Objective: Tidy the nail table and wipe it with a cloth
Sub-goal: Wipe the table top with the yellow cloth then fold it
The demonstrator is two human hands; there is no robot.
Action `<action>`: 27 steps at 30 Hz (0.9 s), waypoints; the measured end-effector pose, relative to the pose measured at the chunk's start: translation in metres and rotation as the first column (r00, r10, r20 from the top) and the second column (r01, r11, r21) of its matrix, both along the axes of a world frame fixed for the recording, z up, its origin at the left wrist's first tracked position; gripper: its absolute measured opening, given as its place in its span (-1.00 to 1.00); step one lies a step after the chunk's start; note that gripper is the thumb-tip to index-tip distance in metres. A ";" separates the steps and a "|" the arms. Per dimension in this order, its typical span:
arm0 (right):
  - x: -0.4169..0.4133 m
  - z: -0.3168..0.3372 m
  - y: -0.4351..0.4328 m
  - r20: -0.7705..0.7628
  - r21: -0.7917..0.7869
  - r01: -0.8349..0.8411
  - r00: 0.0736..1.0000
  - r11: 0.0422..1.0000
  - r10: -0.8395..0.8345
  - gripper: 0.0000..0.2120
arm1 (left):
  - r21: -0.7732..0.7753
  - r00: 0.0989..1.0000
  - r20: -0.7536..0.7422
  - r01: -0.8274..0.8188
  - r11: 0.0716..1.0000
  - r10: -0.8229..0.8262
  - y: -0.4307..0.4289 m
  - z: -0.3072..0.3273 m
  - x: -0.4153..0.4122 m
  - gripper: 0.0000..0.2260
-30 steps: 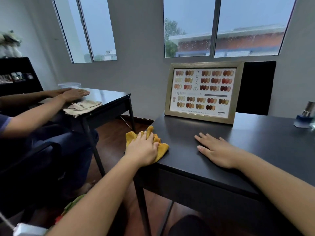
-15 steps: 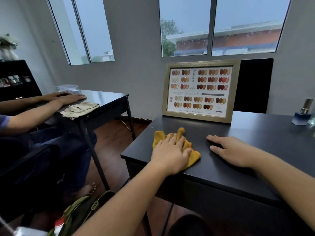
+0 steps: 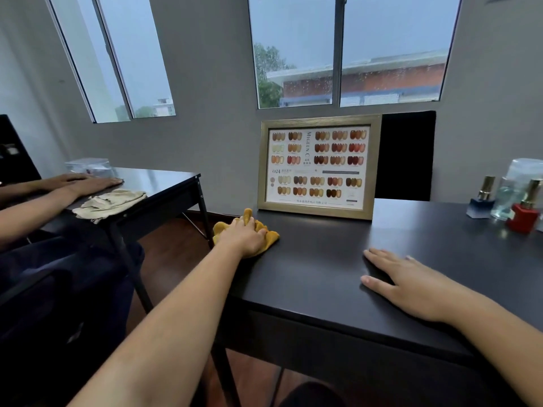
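Observation:
A crumpled yellow cloth [image 3: 269, 234] lies at the far left corner of the black nail table [image 3: 323, 259]. My left hand [image 3: 244, 236] presses down on the cloth, fingers curled over it, just in front of the framed nail colour chart [image 3: 317, 167]. My right hand [image 3: 411, 284] rests flat on the tabletop near the front edge, fingers spread, holding nothing.
A blue bottle [image 3: 482, 199], a red bottle [image 3: 526, 211] and clear glass containers [image 3: 517, 186] stand at the table's right back. A second black table [image 3: 164, 183] to the left carries a beige cloth [image 3: 110, 202] under another person's hands [image 3: 88, 183]. A black chair back [image 3: 405, 154] stands behind the frame.
My left hand has slid the yellow cloth across the left part of the table and back toward the far left corner by the frame. My right hand stays flat in place.

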State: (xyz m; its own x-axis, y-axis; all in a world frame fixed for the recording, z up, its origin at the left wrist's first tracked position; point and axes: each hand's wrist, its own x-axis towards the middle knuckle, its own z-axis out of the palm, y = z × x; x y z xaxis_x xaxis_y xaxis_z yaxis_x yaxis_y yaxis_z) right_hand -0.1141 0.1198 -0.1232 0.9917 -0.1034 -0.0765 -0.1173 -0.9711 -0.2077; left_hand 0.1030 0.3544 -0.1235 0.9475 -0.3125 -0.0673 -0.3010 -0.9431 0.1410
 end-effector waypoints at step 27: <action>0.002 -0.003 -0.006 -0.014 0.013 -0.028 1.000 1.000 0.028 -0.38 | 0.023 0.999 0.044 0.008 1.000 -0.009 -0.037 -0.001 0.010 -0.44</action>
